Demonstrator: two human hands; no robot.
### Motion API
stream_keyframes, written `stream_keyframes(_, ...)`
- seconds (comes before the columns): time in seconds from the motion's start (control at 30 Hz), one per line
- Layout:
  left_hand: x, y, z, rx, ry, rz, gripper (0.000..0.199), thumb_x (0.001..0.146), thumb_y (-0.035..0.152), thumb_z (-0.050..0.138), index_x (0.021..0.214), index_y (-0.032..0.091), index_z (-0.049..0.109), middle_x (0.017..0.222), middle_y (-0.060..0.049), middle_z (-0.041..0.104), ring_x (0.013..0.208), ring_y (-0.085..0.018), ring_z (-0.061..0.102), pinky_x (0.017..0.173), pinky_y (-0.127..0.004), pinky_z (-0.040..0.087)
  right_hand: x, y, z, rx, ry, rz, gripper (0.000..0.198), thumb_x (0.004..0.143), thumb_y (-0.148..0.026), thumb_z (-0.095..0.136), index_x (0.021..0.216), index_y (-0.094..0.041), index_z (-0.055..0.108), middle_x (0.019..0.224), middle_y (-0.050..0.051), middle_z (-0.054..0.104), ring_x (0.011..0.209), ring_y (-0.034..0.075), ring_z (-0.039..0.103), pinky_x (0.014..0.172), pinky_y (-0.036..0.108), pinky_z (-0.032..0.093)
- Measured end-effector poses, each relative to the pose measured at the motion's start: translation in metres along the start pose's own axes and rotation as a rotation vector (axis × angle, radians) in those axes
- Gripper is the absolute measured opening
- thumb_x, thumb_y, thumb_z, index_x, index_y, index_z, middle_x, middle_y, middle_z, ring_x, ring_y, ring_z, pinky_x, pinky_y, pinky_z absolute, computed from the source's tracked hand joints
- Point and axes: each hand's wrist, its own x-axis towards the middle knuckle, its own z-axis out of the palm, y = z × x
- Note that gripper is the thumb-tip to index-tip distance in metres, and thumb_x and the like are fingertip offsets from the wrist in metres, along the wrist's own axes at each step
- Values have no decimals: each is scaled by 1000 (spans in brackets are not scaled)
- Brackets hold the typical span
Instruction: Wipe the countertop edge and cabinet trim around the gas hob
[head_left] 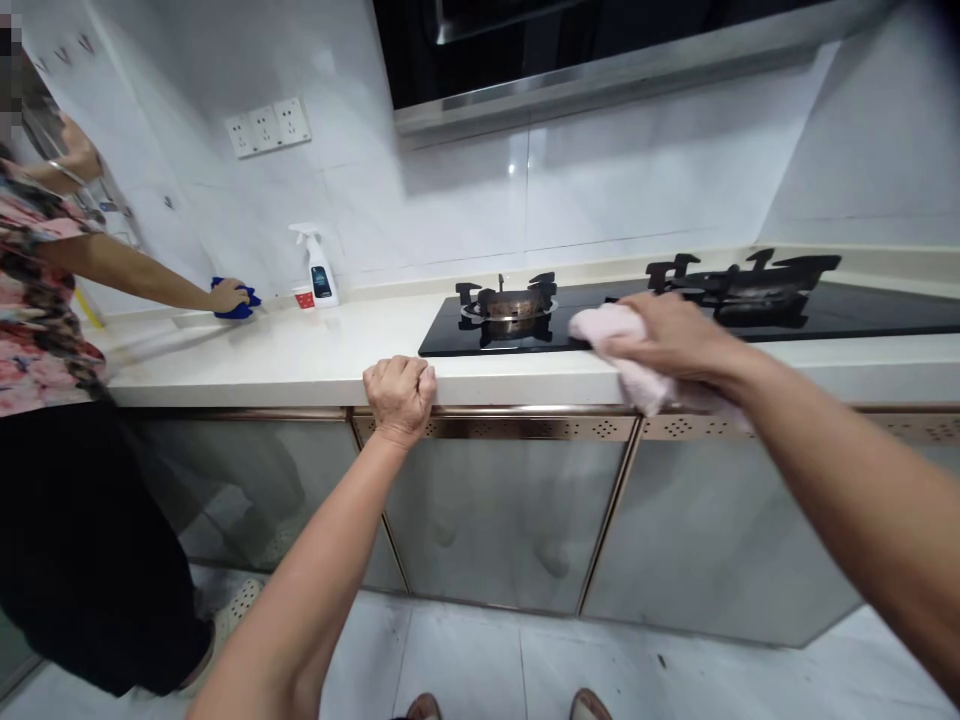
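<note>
My right hand [675, 338] is closed around a pale pink cloth [611, 325]. It presses the cloth near the front edge of the black glass gas hob [592, 335], and part of the cloth hangs down over the counter front. My left hand [401, 398] rests as a fist on the front edge of the white countertop [322, 355], just left of the hob. Its fingers are curled, and I see nothing in them. The left burner [510, 305] and the right burner [757, 290] carry black pan supports; my right hand lies between and in front of them.
At left, another person [37, 300] holds a blue cloth [236, 298] on the counter. A white spray bottle [321, 270] and a small red container [304, 298] stand by the wall. A range hood [600, 95] overhangs the hob; cabinet doors [510, 520] are below.
</note>
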Motion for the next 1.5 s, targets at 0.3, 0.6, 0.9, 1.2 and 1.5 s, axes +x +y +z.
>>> stream_keyframes(0.3,36,-47,-25,-6,-191,-40,55,103,49,33,84,20,75,88,-10,76,88,-24,66,87,-40,40,35,-207,33,170,-193,-153,59,91,-54,49,138,-19,53,131,20,55,117,39,51,94,55,42)
stream_keyframes(0.6,42,-59,-27,-408,-170,-392,66,101,67,23,121,26,69,125,-6,73,118,-25,63,102,-39,46,47,-294,50,250,-233,-342,49,96,-39,44,139,-16,51,135,19,55,121,35,52,100,51,40)
stream_keyframes(0.9,49,-61,-36,-333,-307,-389,72,101,67,12,138,28,61,140,-6,65,132,-25,56,113,-43,39,6,-288,56,85,150,-442,46,94,-38,55,131,-11,51,122,21,58,106,33,52,89,46,40)
stream_keyframes(1.2,53,-56,-36,8,-553,-229,76,99,70,16,98,25,77,103,-12,79,104,-31,70,89,-40,47,-28,-214,62,74,192,-526,52,96,-43,50,147,-29,47,152,9,49,128,34,46,112,56,31)
stream_keyframes(1.5,52,-62,-24,75,-547,-173,70,99,67,24,103,26,79,118,-11,76,108,-32,66,86,-41,47,-60,-65,38,92,195,-252,64,86,-63,55,141,-29,54,145,14,55,138,38,42,114,62,27)
